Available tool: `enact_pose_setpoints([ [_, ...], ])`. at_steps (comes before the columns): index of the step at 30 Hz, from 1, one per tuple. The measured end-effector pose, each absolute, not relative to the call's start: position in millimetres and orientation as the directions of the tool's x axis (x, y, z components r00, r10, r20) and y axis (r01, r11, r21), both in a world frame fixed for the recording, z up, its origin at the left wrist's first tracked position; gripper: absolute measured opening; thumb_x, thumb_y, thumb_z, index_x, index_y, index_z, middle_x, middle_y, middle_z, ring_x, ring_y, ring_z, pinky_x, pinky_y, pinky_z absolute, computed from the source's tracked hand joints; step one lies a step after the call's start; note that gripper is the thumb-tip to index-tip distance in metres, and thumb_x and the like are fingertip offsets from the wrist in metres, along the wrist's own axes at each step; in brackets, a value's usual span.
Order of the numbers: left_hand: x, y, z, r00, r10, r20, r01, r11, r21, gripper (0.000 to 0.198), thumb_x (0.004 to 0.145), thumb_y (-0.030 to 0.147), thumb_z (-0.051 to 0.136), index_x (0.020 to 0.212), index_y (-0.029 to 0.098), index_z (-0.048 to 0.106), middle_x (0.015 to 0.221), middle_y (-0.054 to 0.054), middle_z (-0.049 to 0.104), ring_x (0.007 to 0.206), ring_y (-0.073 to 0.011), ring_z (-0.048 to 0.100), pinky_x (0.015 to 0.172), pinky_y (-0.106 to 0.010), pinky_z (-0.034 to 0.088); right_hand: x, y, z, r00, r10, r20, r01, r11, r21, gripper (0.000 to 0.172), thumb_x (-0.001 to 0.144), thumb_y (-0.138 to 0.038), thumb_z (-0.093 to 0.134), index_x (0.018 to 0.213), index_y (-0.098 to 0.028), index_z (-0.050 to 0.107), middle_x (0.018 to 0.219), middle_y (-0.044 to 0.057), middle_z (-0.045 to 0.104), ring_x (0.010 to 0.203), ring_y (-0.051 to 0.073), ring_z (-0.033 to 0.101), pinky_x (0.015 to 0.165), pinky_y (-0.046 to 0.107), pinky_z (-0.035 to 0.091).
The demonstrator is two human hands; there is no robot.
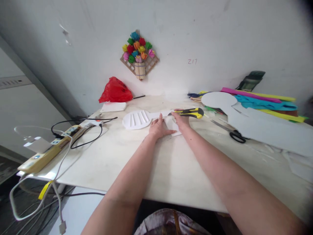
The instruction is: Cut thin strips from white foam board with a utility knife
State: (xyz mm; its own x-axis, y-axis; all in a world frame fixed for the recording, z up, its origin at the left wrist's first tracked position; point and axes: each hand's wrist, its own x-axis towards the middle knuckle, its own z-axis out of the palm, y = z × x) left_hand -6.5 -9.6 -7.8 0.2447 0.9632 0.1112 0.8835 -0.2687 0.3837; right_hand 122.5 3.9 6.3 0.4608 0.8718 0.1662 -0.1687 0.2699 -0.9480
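Observation:
Fingers apart, my left hand (pixel 157 129) rests on the table, its thumb stretched across a small folded-looking white piece (pixel 172 125). A white paddle-shaped cutout (pixel 137 120) lies just beyond it, with raised strips across the round head and a handle running towards my right hand. My right hand (pixel 180 120) touches the right side of the small white piece. A yellow and black utility knife (pixel 192 113) passes between its fingers, blade end pointing left. How firmly the knife is gripped is partly hidden.
Black-handled scissors (pixel 236 135) and a large white sheet (pixel 264 125) lie at right, with coloured strips (pixel 266 101) behind. A red plastic bag (pixel 115 90) and white pad (pixel 113 106) stand at back left. A power strip (pixel 51 151) with cables lines the left edge.

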Motion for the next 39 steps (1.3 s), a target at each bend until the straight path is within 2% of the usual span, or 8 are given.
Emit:
enact_pose_setpoints([
  [4, -6.6, -8.5, -9.7, 0.245, 0.961, 0.131, 0.86, -0.277, 0.429, 0.133, 0.051, 0.078, 0.061, 0.148, 0.014, -0.004, 0.14, -0.01, 0.046, 0.137, -0.032, 0.024, 0.111, -0.04, 0.019, 119.1, 6.4, 5.3, 0.435, 0.883, 0.177, -0.183, 0.278, -0.943, 0.017, 0.059, -0.024, 0.066, 0.075, -0.019, 0.061, 0.062, -0.005, 0.06, 0.06, 0.009, 0.056, 0.053, 0.018, 0.043],
  [8, -6.6, -11.0, -7.3, 0.248, 0.959, 0.138, 0.852, -0.284, 0.44, 0.135, 0.05, 0.076, 0.062, 0.147, 0.011, -0.005, 0.139, -0.01, 0.048, 0.135, -0.0317, 0.026, 0.11, -0.039, 0.02, 117.6, 8.4, 0.7, 0.435, 0.892, 0.124, -0.136, 0.201, -0.97, 0.016, 0.06, -0.027, 0.066, 0.072, -0.018, 0.061, 0.057, -0.005, 0.059, 0.054, 0.009, 0.054, 0.047, 0.018, 0.04],
  [16, -7.0, -14.3, -1.6, 0.275, 0.955, 0.109, 0.879, -0.295, 0.373, 0.116, 0.062, 0.073, 0.055, 0.148, 0.017, 0.002, 0.145, -0.009, 0.04, 0.139, -0.0306, 0.02, 0.11, -0.041, 0.019, 117.3, 8.4, -3.3, 0.415, 0.909, 0.045, -0.161, 0.122, -0.979, 0.013, 0.064, -0.026, 0.066, 0.072, -0.017, 0.061, 0.045, -0.006, 0.054, 0.039, 0.006, 0.045, 0.036, 0.015, 0.034],
  [19, -9.3, -10.7, -0.4, 0.285, 0.956, 0.072, 0.88, -0.291, 0.375, 0.105, 0.068, 0.068, 0.053, 0.148, 0.02, 0.006, 0.145, -0.007, 0.041, 0.139, -0.0291, 0.023, 0.11, -0.041, 0.021, 116.9, 6.6, -0.4, 0.4, 0.917, 0.006, -0.2, 0.094, -0.975, 0.012, 0.067, -0.025, 0.065, 0.074, -0.017, 0.061, 0.043, -0.006, 0.054, 0.034, 0.005, 0.042, 0.036, 0.014, 0.035],
  [25, -14.1, -5.2, -1.8, 0.293, 0.953, 0.075, 0.859, -0.297, 0.416, 0.109, 0.067, 0.065, 0.057, 0.149, 0.018, 0.004, 0.144, -0.008, 0.042, 0.137, -0.0274, 0.028, 0.11, -0.039, 0.024, 117.2, 7.1, -0.8, 0.385, 0.923, 0.018, -0.195, 0.101, -0.976, 0.008, 0.068, -0.021, 0.064, 0.072, -0.016, 0.06, 0.042, -0.006, 0.054, 0.034, 0.004, 0.043, 0.036, 0.013, 0.036],
  [30, -14.5, -5.4, -3.4, 0.261, 0.963, 0.063, 0.899, -0.266, 0.349, 0.107, 0.064, 0.076, 0.052, 0.146, 0.014, 0.021, 0.149, -0.016, 0.03, 0.139, -0.0281, 0.022, 0.112, -0.04, 0.018, 118.6, 7.1, -1.2, 0.352, 0.936, 0.033, -0.183, 0.103, -0.978, 0.007, 0.068, -0.017, 0.063, 0.075, -0.015, 0.061, 0.043, -0.006, 0.054, 0.035, 0.004, 0.043, 0.036, 0.013, 0.033],
  [35, -13.6, -7.7, 1.2, 0.306, 0.952, 0.016, 0.91, -0.297, 0.29, 0.09, 0.071, 0.075, 0.045, 0.139, 0.018, 0.036, 0.151, -0.012, 0.028, 0.14, -0.0268, 0.019, 0.113, -0.04, 0.016, 117.3, 0.7, 6.5, 0.324, 0.946, 0.026, -0.146, 0.077, -0.986, 0.005, 0.069, -0.013, 0.062, 0.075, -0.014, 0.061, 0.043, -0.005, 0.055, 0.038, 0.004, 0.045, 0.039, 0.013, 0.034],
  [39, -13.5, -9.8, 4.2, 0.326, 0.945, 0.007, 0.911, -0.316, 0.263, 0.086, 0.074, 0.073, 0.042, 0.137, 0.015, 0.04, 0.152, -0.012, 0.026, 0.141, -0.0277, 0.017, 0.112, -0.041, 0.017, 118.1, 0.1, 7.9, 0.295, 0.955, 0.012, -0.142, 0.056, -0.988, 0.003, 0.071, -0.013, 0.062, 0.074, -0.013, 0.061, 0.043, -0.005, 0.055, 0.038, 0.004, 0.045, 0.039, 0.013, 0.034],
])
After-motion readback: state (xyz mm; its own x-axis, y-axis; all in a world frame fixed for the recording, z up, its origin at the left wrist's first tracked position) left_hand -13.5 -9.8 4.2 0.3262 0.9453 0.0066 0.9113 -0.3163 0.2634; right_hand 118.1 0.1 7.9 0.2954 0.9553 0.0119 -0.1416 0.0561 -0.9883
